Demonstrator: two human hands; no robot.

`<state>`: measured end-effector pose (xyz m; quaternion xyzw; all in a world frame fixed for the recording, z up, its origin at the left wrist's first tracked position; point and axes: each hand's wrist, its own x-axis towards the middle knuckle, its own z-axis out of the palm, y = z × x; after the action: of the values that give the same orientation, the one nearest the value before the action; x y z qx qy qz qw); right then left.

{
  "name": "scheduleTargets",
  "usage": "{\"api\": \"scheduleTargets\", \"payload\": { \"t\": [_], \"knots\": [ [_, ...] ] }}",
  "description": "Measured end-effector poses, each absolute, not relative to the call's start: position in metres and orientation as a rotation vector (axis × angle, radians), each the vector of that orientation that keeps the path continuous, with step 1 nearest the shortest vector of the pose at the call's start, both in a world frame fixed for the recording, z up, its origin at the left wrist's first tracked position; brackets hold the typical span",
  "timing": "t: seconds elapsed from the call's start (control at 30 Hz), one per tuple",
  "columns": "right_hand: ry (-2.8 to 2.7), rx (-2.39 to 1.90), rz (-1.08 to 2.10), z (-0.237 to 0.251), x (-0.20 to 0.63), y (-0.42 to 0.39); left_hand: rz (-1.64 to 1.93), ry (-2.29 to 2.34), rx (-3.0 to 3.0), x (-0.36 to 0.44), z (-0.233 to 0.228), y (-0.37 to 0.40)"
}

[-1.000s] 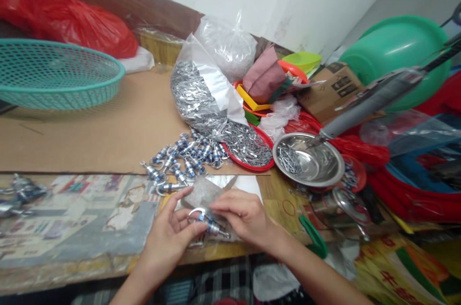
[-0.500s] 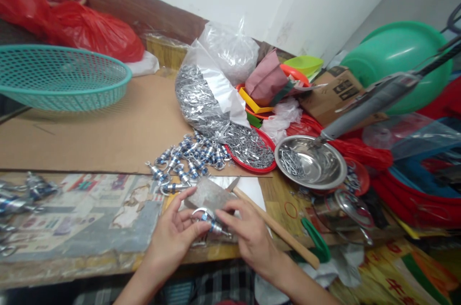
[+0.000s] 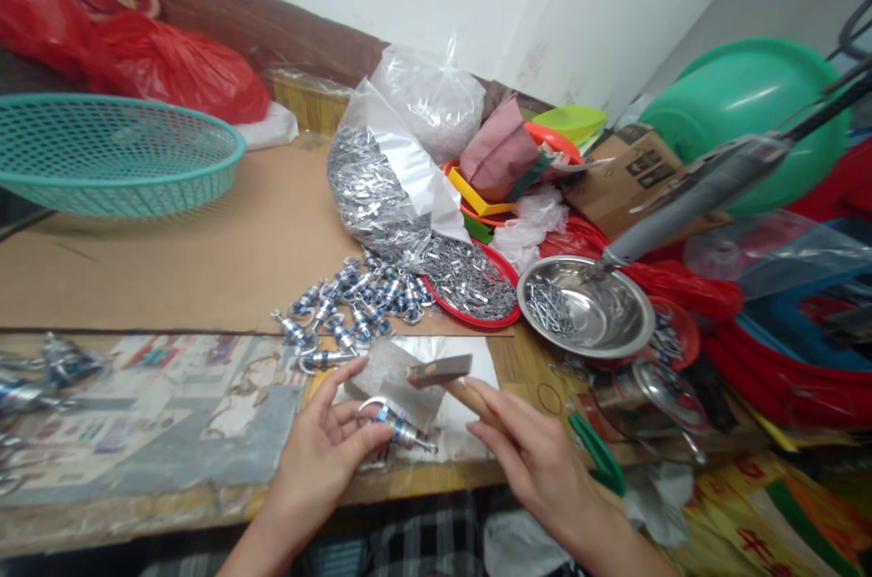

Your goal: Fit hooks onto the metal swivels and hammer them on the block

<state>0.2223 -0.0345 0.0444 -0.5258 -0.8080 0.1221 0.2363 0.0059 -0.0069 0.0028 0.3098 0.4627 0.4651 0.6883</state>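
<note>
From the head camera, the left hand is pinching a small silver clasp with a blue band between thumb and fingers, pressing it flat on a grey metal block near the front edge of the table. The right hand is wrapping around the wooden handle of a small hammer, whose head is hanging just above the block and beside the clasp. Done well, the clasp should be lying steady on the block with the fingertips kept clear of the hammer's path, and the blow should probably be short and square. Behind the block a pile of similar clasps is lying on the cardboard, next to a red tray of metal bits and a steel bowl of nails.
</note>
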Motion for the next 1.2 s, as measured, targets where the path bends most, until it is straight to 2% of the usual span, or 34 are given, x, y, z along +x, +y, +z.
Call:
{"api": "scheduleTargets", "payload": {
  "t": [0.13,0.33,0.53,0.63,0.73,0.83,0.97,1.1,1.2],
  "knots": [
    [-2.32,-1.271,0.194,0.058,0.212,-0.043,1.048,1.026,0.679,0.008,0.003,-0.006],
    [-2.45,-1.327,0.115,0.046,0.206,-0.046,1.061,1.056,0.655,0.008,0.006,-0.009],
    [-2.227,-1.444,0.322,0.023,0.219,-0.042,1.071,1.102,0.695,0.008,0.004,-0.008],
    [-1.998,-1.583,0.43,0.009,0.231,-0.023,0.99,1.181,0.837,0.005,0.005,-0.008],
    [-2.052,-1.663,0.499,0.004,0.235,0.001,0.921,1.253,1.086,0.0,0.007,-0.008],
    [-2.172,-1.725,0.373,0.009,0.238,0.035,0.999,1.295,1.282,-0.002,0.009,-0.009],
    [-2.032,-1.882,0.106,0.016,0.251,0.095,1.059,1.332,1.308,-0.002,0.011,-0.009],
    [-2.022,-1.946,0.09,0.014,0.265,0.139,1.12,1.413,1.209,-0.001,0.017,-0.009],
    [-1.996,-1.9,0.102,0.017,0.265,0.143,1.162,1.49,1.158,-0.001,0.019,-0.011]
  ]
}}
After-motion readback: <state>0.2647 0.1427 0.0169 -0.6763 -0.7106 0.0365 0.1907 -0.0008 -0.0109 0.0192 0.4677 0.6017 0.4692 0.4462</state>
